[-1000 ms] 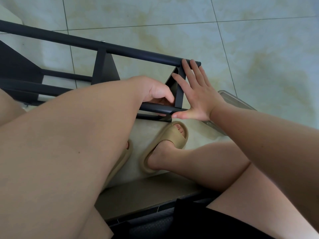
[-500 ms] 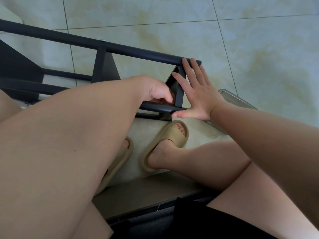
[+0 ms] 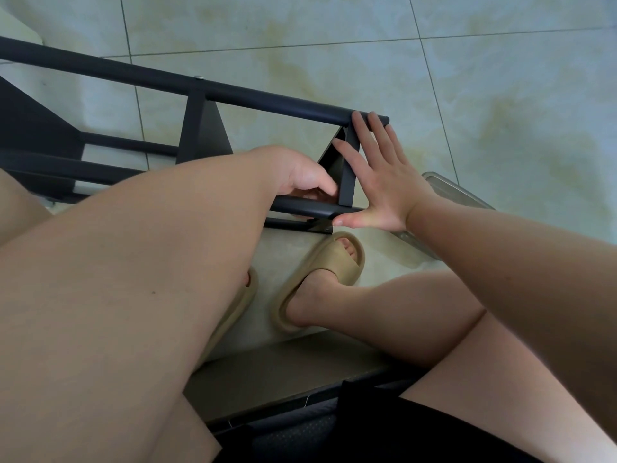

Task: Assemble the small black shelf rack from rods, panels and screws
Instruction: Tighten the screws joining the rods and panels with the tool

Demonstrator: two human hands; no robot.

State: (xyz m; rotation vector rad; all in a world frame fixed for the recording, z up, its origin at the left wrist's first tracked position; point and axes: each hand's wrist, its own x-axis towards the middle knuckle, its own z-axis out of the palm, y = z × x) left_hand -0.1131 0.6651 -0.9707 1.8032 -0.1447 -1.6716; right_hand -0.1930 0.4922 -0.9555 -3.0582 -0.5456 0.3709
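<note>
The black shelf rack (image 3: pixel 267 96) lies on its side on the tiled floor, its long rods running from upper left to centre right. My right hand (image 3: pixel 384 182) presses flat against the rack's end panel (image 3: pixel 349 172), fingers straight, fingertips up at the top rod and thumb under the end of the near rod (image 3: pixel 307 208). My left hand (image 3: pixel 300 175) reaches over the near rod just inside that end panel, fingers curled down; what the fingertips hold is hidden.
A clear plastic container (image 3: pixel 457 198) lies on the floor behind my right wrist. My feet in tan slippers (image 3: pixel 320 279) rest below the rack. A dark seat edge (image 3: pixel 283 389) runs along the bottom.
</note>
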